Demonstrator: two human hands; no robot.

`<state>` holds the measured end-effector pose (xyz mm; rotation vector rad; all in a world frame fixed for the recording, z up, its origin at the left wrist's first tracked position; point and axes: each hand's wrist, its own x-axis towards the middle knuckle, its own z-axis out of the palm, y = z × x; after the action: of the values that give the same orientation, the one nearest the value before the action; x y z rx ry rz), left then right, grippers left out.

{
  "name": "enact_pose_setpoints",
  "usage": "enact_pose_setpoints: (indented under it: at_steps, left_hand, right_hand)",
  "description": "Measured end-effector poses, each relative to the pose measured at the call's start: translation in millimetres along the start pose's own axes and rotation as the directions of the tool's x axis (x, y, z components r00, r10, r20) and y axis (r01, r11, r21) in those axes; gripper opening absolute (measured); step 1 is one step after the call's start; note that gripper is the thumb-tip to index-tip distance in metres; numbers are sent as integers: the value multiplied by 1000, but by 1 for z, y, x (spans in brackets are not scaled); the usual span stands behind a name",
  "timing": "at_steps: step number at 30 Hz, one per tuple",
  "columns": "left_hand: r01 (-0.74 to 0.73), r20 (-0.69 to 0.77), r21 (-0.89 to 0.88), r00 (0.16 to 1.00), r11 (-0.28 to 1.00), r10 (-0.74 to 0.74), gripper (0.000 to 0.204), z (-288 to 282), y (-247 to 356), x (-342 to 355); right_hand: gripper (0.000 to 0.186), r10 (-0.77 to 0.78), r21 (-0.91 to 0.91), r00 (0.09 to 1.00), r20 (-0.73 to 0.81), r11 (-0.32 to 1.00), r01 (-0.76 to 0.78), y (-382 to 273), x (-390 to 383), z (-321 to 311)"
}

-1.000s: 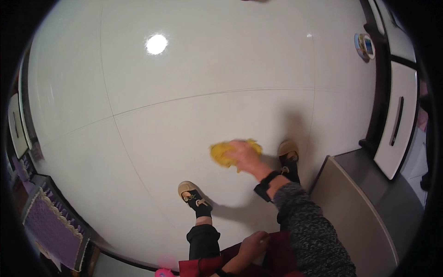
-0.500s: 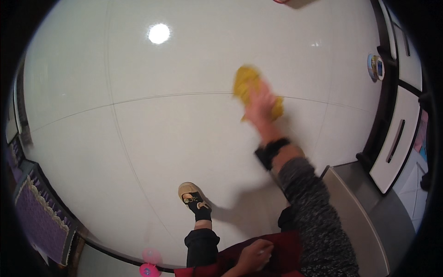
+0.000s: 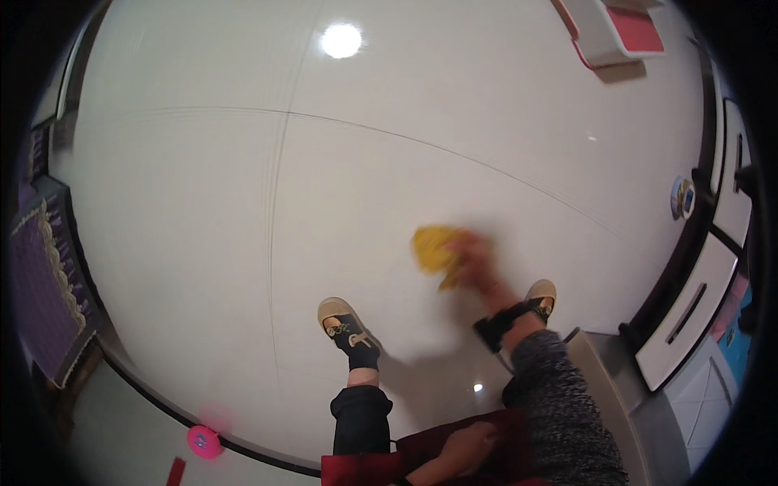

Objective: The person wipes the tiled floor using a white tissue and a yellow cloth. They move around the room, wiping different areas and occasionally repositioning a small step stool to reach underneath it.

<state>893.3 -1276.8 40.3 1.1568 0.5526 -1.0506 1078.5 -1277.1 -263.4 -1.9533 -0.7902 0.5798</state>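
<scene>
My right hand (image 3: 475, 257) is bunched over a yellow cloth (image 3: 436, 248), pressing it to the pale tiled floor (image 3: 203, 219) in front of my feet. Motion smears the fingers and part of the cloth. A black band (image 3: 506, 324) circles that wrist, below a dark grey knitted sleeve. My left hand (image 3: 468, 447) rests on the dark red garment (image 3: 417, 441) over my lap, its fingers curled in, and I see nothing in it. My left shoe (image 3: 344, 328) stands left of the cloth; my right shoe (image 3: 541, 296) shows partly behind the wrist.
White drawers (image 3: 689, 312) with dark handles line the right side. Against their base sits a small round roll-like object (image 3: 681, 198). A white and red piece (image 3: 612, 36) stands at the far right. Left is a purple lace-edged cover (image 3: 50, 300); a pink disc (image 3: 204, 441) lies lower left.
My right hand has drawn the yellow cloth closer to my feet. The view has shifted, bringing in the white and red piece and my right shoe. My left hand stays in my lap.
</scene>
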Motion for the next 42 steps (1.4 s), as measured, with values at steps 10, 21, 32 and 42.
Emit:
enact_pose_setpoints:
  at_steps: [10, 21, 32, 42]
  left_hand:
    - [-163, -111, -182, 983, 970, 145, 15, -16, 0, -19]
    - [-72, -113, -347, 993, 935, 34, 14, 7, -19, -22]
    - [-353, -244, -324, 928, 878, 283, 12, -17, 6, -48]
    - [-488, -394, -464, 861, 739, 321, 12, -41, 7, -65]
  right_hand:
    - [88, 599, -335, 591, -540, 491, -804, -11, 236, -13]
    - [47, -280, -391, 697, 660, 665, 637, -115, 60, 135]
    - [33, -82, -343, 845, 528, 890, 301, -109, 111, 103]
    - [46, 50, -620, 954, 295, 770, 151, -147, 281, 210]
